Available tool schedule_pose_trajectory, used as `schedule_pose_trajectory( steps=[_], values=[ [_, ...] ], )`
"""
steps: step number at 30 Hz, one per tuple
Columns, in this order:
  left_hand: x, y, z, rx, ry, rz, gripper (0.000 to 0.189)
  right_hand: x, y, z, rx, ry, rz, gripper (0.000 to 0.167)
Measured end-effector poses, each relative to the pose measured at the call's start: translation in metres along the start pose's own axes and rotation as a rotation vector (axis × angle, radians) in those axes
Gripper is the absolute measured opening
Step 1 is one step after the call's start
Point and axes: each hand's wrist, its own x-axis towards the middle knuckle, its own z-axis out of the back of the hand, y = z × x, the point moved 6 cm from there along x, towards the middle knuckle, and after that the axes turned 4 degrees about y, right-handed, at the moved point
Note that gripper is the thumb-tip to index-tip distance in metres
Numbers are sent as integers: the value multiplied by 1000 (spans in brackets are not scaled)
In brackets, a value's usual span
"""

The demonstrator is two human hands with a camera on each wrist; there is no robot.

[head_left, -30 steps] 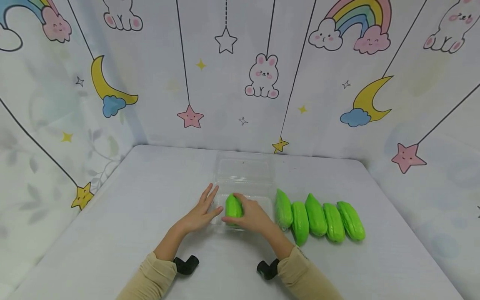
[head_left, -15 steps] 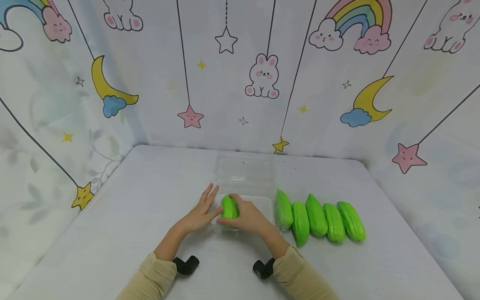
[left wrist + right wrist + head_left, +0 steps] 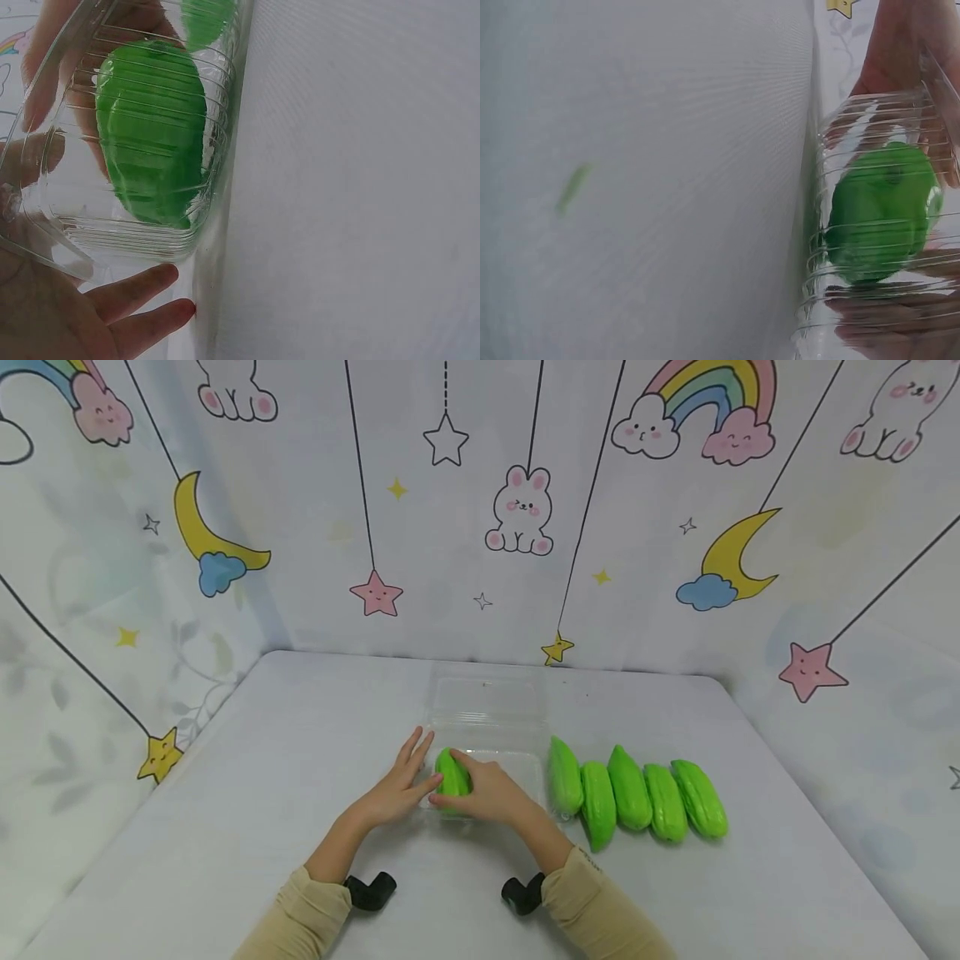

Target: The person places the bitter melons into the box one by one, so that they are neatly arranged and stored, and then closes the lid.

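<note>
A clear plastic clamshell box [image 3: 528, 768] lies open on the table, its lid [image 3: 487, 697] folded back. My right hand [image 3: 491, 789] reaches into it and holds a bright green, ridged, elongated fruit-like piece [image 3: 452, 774] between thumb and fingers, at the box's left side. Through the ribbed wall in the left wrist view the same green piece [image 3: 154, 142] appears inside the box. My left hand [image 3: 393, 793] rests at the box's left edge, fingers straight and spread, thumb over the rim. In the right wrist view the green piece [image 3: 885, 210] shows through the plastic.
Several more green pieces [image 3: 630, 789] lie side by side in a row just right of the box. Black wrist-worn devices [image 3: 371, 891] stick out from both sleeves. A patterned curtain [image 3: 322, 510] hangs behind the white table [image 3: 337, 693].
My right hand has shifted left with the green piece, bringing it close to the box's left wall and my left thumb. The left hand has stayed about in place.
</note>
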Motion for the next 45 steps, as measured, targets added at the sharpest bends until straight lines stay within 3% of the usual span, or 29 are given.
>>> schedule_pose_trajectory(
  steps=[27,35,45],
  values=[
    [1,1,-2,-2,12,12,69,2,6,0,-87,36,54,90],
    [1,2,-2,5,8,9,71,0,3,2,-59,45,43,89],
    [2,3,-1,32,-3,4,70,-2,-4,7,39,46,72,75]
  ],
)
